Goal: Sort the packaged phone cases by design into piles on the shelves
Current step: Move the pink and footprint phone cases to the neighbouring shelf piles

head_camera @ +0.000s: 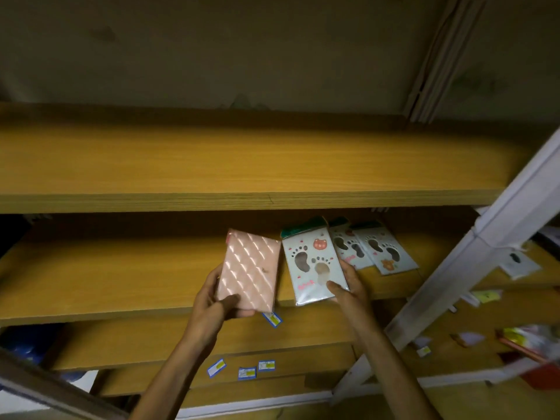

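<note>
Wooden shelves [242,165] against a dim wall, two packaged cases held over the middle shelf's front edge.

Left hand [212,304] pinches the pink case [250,268], thumb across its lower face; right hand [348,286] clamps the footprint case [313,265], thumb on front, matching pile [375,250] lying behind.

Dim, warm light; blurred edges

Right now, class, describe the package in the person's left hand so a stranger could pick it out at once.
Find the middle wooden shelf. In front of its edge, the left hand holds a pink package. Unlike the white paw-print packages nearby, it is plain pink with diagonal shiny stripes.
</note>
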A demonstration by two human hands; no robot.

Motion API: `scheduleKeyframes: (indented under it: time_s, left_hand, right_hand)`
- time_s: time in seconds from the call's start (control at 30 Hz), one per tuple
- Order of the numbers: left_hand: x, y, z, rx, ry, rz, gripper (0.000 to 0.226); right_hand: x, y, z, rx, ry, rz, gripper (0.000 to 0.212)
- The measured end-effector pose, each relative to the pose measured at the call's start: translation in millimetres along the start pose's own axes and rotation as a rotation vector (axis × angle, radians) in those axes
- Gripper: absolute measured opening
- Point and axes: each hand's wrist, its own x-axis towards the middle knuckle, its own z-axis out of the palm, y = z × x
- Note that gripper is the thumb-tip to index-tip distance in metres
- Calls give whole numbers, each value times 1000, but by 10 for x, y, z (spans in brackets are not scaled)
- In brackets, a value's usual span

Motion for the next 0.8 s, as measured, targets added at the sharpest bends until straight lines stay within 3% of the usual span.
scheduleKeyframes:
  time_s: [0.33, 0.43, 0.57, 0.73, 0.8]
  left_hand:
    - [-194, -74, 753, -34, -211, -88, 51]
    - [-308, -116, 1113, -9, -295, -104, 49]
    - [-538, -171, 1622, 12, -406, -111, 49]
    - [-856, -292, 2228, 68, -534, -90, 50]
    - [-946, -372, 2477, 85, -567, -80, 49]
  right_hand:
    - [-718, -167, -1108, -13, 205, -106, 30]
    - [-976, -115, -1507, 40, 298, -117, 32]
    - [-1350, -32, -2065, 115, 418, -107, 63]
    - [-1770, 74, -2701, 214, 570, -111, 64]
    - [-1907, 72, -2926, 173, 595, -129, 51]
